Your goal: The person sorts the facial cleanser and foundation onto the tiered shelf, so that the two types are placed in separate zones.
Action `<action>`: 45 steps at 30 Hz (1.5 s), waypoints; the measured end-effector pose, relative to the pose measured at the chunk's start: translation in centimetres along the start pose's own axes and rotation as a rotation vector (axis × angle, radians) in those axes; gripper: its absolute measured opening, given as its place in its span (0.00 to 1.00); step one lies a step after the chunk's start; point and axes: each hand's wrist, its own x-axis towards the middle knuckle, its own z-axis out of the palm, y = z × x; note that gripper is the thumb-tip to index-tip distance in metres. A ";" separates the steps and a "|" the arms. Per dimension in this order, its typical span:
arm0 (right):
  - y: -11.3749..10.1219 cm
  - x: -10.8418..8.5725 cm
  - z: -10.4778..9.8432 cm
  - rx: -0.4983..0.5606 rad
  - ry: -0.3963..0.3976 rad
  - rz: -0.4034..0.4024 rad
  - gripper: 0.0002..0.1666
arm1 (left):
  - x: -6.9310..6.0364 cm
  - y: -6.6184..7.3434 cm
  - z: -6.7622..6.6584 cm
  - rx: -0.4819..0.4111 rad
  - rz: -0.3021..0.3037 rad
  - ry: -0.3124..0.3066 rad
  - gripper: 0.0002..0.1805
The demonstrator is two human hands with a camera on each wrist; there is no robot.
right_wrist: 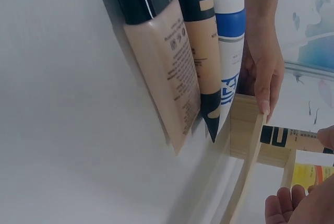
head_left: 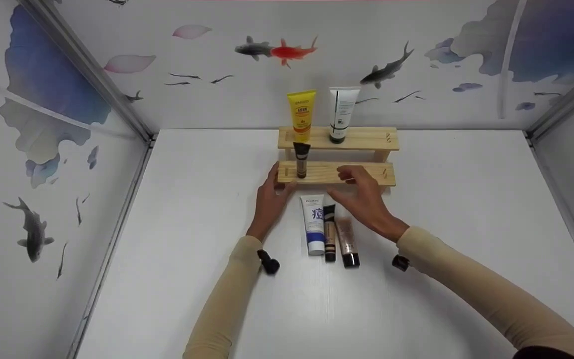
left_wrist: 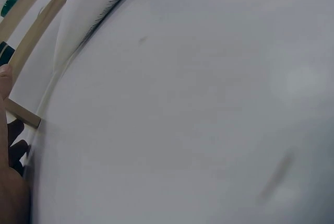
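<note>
My left hand point(head_left: 271, 202) grips the left end of the lower step of a wooden rack point(head_left: 324, 174), thumb at its front edge. On that step a small dark-capped tube point(head_left: 301, 162) stands upright near the left end. My right hand point(head_left: 366, 202) holds nothing, its fingers bent loosely at the right part of the step. Three tubes lie side by side before the rack: a white and blue one point(head_left: 313, 219), a slim beige and black one point(head_left: 330, 234) and a wider beige one point(head_left: 347, 239). The right wrist view shows the wider beige tube point(right_wrist: 164, 62) closest.
On the rack's upper step point(head_left: 366, 141) stand a yellow tube point(head_left: 302, 114) at the left and a white tube with a dark cap point(head_left: 342, 112) near the middle. The white table point(head_left: 207, 164) is bordered by printed panels point(head_left: 207, 99) at the back and left.
</note>
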 end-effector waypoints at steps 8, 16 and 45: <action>0.9 -1.1 1.0 0.007 -0.036 0.027 0.35 | 0.0 0.0 0.0 0.008 -0.015 0.000 0.48; 2.1 -1.9 1.9 -0.016 -0.084 0.075 0.33 | -0.1 0.0 0.0 0.001 -0.030 -0.007 0.49; 3.1 -2.5 4.3 -0.172 -0.205 0.039 0.29 | -0.2 0.5 -0.2 0.017 -0.049 -0.009 0.48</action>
